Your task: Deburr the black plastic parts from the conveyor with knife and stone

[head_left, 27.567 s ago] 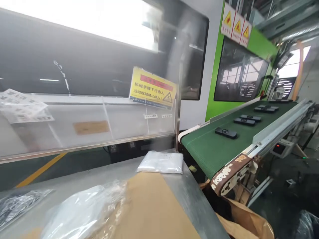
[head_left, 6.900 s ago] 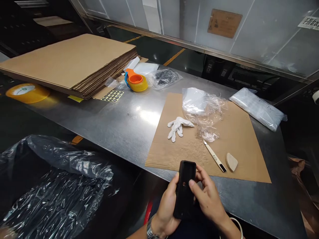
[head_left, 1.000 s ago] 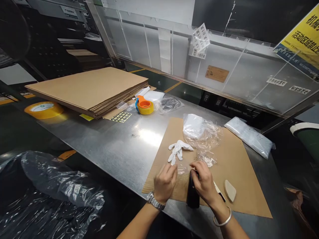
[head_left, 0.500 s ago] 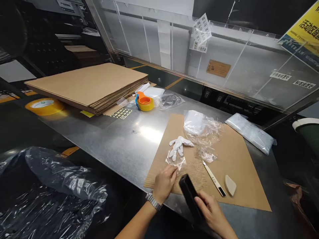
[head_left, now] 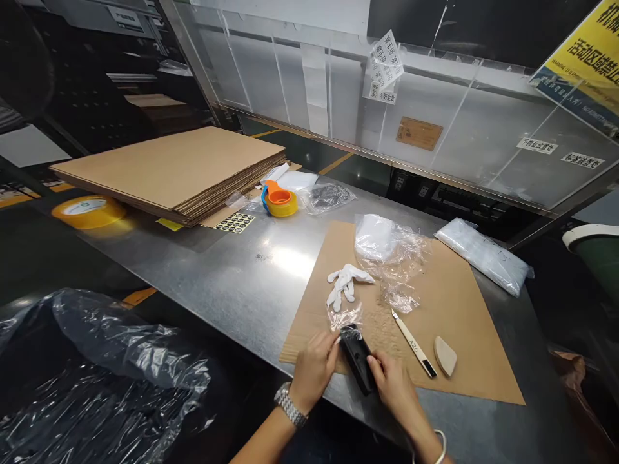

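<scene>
My right hand (head_left: 394, 385) grips a long black object (head_left: 358, 364), boxy and smooth; its exact kind I cannot make out. The far end of it lies at the mouth of a small clear plastic bag (head_left: 347, 314), seemingly just under the film. Fingers closed, my left hand (head_left: 313, 368) pinches the bag's edge beside that end. Just beyond the bag lies a white glove (head_left: 348, 282). To the right, a craft knife (head_left: 414, 345) marked A26 and a beige wedge-shaped pad (head_left: 445, 356) rest on the cardboard sheet (head_left: 476, 335).
Crumpled clear bags (head_left: 399, 251) lie at the cardboard's back, with a wrapped plastic pack (head_left: 483, 254) to the right. A tape dispenser (head_left: 280, 201), a sticker sheet (head_left: 235, 222) and stacked cardboard (head_left: 178, 167) are further left. A lined bin (head_left: 116, 374) stands below the metal table (head_left: 213, 283).
The black object has swung left and forward in my right hand, its end now meeting the small bag's mouth. My left hand keeps its pinch on the bag.
</scene>
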`<state>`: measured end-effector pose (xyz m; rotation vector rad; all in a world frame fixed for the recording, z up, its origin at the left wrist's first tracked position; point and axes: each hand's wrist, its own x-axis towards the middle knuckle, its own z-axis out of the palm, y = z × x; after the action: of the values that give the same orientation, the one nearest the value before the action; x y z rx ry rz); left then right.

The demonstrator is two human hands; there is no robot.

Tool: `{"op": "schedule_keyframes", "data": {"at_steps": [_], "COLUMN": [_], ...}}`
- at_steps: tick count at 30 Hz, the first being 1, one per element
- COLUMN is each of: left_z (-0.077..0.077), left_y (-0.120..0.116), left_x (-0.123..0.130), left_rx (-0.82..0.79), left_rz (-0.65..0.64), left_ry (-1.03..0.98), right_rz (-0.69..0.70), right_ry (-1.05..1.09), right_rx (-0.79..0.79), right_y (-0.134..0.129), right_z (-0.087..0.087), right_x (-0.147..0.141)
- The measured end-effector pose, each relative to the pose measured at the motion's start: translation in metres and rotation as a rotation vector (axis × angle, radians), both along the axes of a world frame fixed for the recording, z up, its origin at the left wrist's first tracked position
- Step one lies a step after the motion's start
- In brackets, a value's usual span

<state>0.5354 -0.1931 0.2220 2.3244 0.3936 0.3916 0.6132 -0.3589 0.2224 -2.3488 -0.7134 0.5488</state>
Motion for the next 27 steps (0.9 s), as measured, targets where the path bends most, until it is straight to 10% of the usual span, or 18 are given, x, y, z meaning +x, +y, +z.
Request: {"op": "schedule_keyframes", "data": {"at_steps": [8,14,18,22,24,27], "left_z": [0.017,0.041,0.074,0.096,0.092,0.068], "left_y": [-0.023,-0.007,0.011,0.034,0.041,0.042], "left_x": [-0.006,-0.008,-0.001,-0.008,-0.021,-0.048], "left_rx": [0.43,0.294,-0.09,-0.985,-1.374,-1.514], "left_rz": [-0.17,-0.094,-0.015,0.045,0.139,0.325], "left_ry": [-0.066,-0.003,-0.013,-0.136,-0.254,-0.367], "right_rz": [0.029,0.107,0.278,0.485,0.585,0.712], "right_ry": [-0.22,-0.281,-0.282,-0.278,-0.223,-0.152], "right_rx": [-0.095,-0.116,-0.088,0.016,0.18,0.454], "right_y": [0.024,0.034,0.05,0.059,0.059,0.074], "right_z": [0.018,0.054,0.094,0.128,0.134,0.124], "right_x": [-0.009,0.019,0.04,0.041,0.037,0.035]}}
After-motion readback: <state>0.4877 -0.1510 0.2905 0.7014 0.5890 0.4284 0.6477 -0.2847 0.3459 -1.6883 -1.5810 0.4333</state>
